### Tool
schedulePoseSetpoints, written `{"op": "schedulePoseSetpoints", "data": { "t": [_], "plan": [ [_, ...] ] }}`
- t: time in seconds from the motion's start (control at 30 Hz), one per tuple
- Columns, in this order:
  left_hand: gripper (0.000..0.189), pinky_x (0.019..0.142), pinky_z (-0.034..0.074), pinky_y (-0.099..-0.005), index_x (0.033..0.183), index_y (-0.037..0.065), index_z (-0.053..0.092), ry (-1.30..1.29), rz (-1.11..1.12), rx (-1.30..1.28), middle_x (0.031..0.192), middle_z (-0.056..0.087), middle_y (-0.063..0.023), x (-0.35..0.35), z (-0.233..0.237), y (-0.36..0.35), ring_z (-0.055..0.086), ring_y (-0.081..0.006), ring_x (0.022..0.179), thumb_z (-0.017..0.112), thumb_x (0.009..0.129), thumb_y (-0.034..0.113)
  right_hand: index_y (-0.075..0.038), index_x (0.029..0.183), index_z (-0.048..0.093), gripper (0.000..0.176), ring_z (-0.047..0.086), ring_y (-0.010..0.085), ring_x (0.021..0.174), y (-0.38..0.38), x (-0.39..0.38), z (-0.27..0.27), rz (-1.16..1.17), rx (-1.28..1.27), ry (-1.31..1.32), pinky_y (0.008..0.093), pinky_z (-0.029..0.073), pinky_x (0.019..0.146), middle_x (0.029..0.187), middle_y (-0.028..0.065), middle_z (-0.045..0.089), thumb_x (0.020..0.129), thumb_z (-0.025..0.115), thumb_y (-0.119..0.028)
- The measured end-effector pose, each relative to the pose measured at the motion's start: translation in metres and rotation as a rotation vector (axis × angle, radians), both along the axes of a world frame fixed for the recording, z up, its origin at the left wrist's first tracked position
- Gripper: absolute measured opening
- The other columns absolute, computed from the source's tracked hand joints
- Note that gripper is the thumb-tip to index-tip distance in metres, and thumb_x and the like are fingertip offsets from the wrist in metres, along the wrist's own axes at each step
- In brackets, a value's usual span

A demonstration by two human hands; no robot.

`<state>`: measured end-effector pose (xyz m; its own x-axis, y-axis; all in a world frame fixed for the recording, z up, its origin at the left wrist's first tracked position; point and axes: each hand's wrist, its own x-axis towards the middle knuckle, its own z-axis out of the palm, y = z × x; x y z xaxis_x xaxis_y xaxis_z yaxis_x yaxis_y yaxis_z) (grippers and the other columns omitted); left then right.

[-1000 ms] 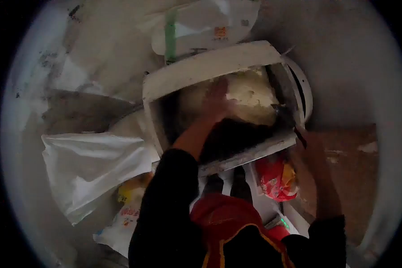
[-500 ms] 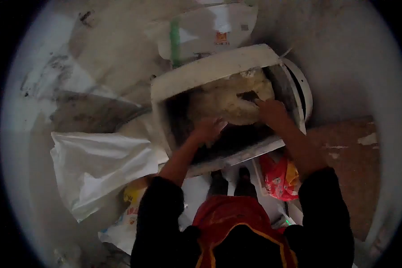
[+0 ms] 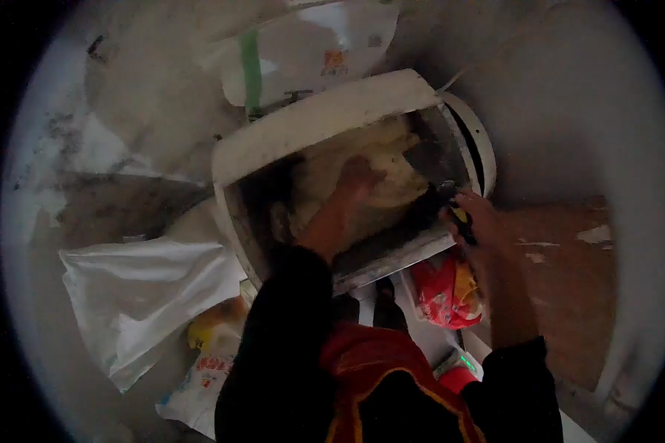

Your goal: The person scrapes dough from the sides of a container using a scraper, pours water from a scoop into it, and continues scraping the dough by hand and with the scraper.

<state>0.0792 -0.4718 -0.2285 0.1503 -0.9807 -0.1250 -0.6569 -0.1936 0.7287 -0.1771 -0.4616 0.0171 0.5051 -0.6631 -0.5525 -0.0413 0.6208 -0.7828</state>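
Note:
A large pale mass of dough lies in the trough of a mixer with a worn, cream-coloured rim. My left hand reaches over the front edge and rests on the dough, fingers apart though somewhat blurred. My right hand is at the trough's right front corner, closed around the black and yellow handle of a scraper. The scraper points up and left into the trough; its blade is dim and hard to make out. The trough's left inside is in deep shadow.
A white sack hangs left of the mixer, with a printed bag below. Behind lies a green-striped sack. Right of my legs are a red bag and a device with green digits. A brown board stands at right.
My right hand has drawn the scraper back from the dough to the trough's right front corner. My left hand has moved farther in, onto the dough. The view has shifted a little.

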Motion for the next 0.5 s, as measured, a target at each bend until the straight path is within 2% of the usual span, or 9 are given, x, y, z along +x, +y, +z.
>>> {"op": "schedulePoseSetpoints", "data": {
  "t": [0.1, 0.13, 0.2, 0.23, 0.27, 0.3, 0.33, 0.4, 0.5],
  "plan": [
    [0.042, 0.092, 0.036, -0.0420, 0.095, -0.001, 0.058, 0.139, -0.193, -0.130, 0.108, 0.052, -0.0217, 0.002, 0.067, 0.049, 0.049, -0.0350, 0.102, 0.056, 0.079, 0.038, -0.010, 0.097, 0.053, 0.020, 0.047, 0.0115, 0.053, -0.013, 0.021, -0.023, 0.018, 0.184, -0.014, 0.0225, 0.037, 0.044, 0.074, 0.0020, 0.056, 0.085, 0.051, -0.026],
    [0.037, 0.092, 0.036, -0.0424, 0.101, 0.002, 0.057, -0.238, -0.363, -0.290, 0.110, 0.051, -0.0204, 0.007, 0.072, 0.060, 0.049, -0.0354, 0.102, 0.054, 0.081, 0.033, -0.008, 0.094, 0.053, 0.020, 0.047, 0.0114, 0.052, -0.016, 0.031, -0.054, -0.054, 0.202, 0.002, 0.0223, 0.035, 0.040, 0.073, 0.0034, 0.056, 0.085, 0.050, -0.026],
    [0.034, 0.091, 0.037, -0.0422, 0.109, 0.004, 0.053, -0.361, -0.356, -0.366, 0.113, 0.051, -0.0184, 0.022, 0.092, 0.099, 0.049, -0.0354, 0.101, 0.052, 0.083, 0.026, -0.004, 0.088, 0.053, 0.022, 0.047, 0.0113, 0.049, -0.023, 0.058, -0.110, -0.189, 0.220, 0.035, 0.0217, 0.032, 0.033, 0.072, 0.0063, 0.056, 0.085, 0.049, -0.026],
    [0.034, 0.091, 0.038, -0.0416, 0.112, 0.005, 0.051, -0.105, -0.182, -0.281, 0.114, 0.051, -0.0177, 0.032, 0.111, 0.124, 0.050, -0.0350, 0.101, 0.051, 0.083, 0.022, -0.004, 0.089, 0.053, 0.022, 0.046, 0.0109, 0.049, -0.032, 0.069, -0.100, -0.208, 0.248, 0.078, 0.0215, 0.031, 0.033, 0.072, 0.0061, 0.056, 0.085, 0.049, -0.026],
    [0.035, 0.090, 0.038, -0.0406, 0.113, 0.004, 0.050, -0.410, -0.302, -0.200, 0.112, 0.052, -0.0182, 0.039, 0.125, 0.139, 0.050, -0.0342, 0.101, 0.051, 0.083, 0.022, -0.004, 0.090, 0.053, 0.023, 0.045, 0.0105, 0.048, -0.036, 0.079, -0.080, -0.228, 0.279, 0.127, 0.0212, 0.030, 0.033, 0.071, 0.0059, 0.056, 0.085, 0.048, -0.026],
    [0.036, 0.089, 0.039, -0.0399, 0.113, 0.003, 0.049, -0.437, -0.264, -0.167, 0.111, 0.052, -0.0184, 0.044, 0.146, 0.156, 0.051, -0.0333, 0.101, 0.051, 0.084, 0.022, -0.004, 0.091, 0.054, 0.023, 0.045, 0.0101, 0.048, -0.030, 0.082, -0.071, -0.254, 0.323, 0.179, 0.0209, 0.029, 0.033, 0.071, 0.0057, 0.056, 0.085, 0.048, -0.026],
    [0.037, 0.088, 0.040, -0.0392, 0.114, 0.002, 0.049, -0.465, -0.226, -0.133, 0.111, 0.053, -0.0186, 0.048, 0.167, 0.172, 0.051, -0.0325, 0.101, 0.051, 0.084, 0.023, -0.007, 0.091, 0.054, 0.022, 0.047, 0.0105, 0.050, -0.023, 0.070, -0.075, -0.227, 0.305, 0.203, 0.0230, 0.032, 0.035, 0.070, 0.0035, 0.055, 0.084, 0.050, -0.027],
    [0.038, 0.087, 0.040, -0.0383, 0.115, 0.001, 0.048, 0.018, 0.202, -0.221, 0.110, 0.054, -0.0184, 0.059, 0.220, 0.186, 0.052, -0.0308, 0.101, 0.051, 0.084, 0.023, -0.012, 0.091, 0.056, 0.021, 0.051, 0.0114, 0.055, -0.032, 0.033, -0.082, -0.161, 0.229, 0.243, 0.0273, 0.040, 0.041, 0.068, -0.0009, 0.054, 0.083, 0.053, -0.031],
    [0.041, 0.088, 0.040, -0.0383, 0.118, 0.002, 0.047, 0.013, 0.521, -0.252, 0.111, 0.054, -0.0181, 0.079, 0.236, 0.232, 0.053, -0.0299, 0.100, 0.051, 0.085, 0.026, -0.012, 0.095, 0.057, 0.023, 0.051, 0.0110, 0.054, -0.013, -0.008, -0.027, 0.089, -0.030, 0.149, 0.0279, 0.040, 0.039, 0.072, 0.0002, 0.056, 0.083, 0.053, -0.032]
  ]
}}
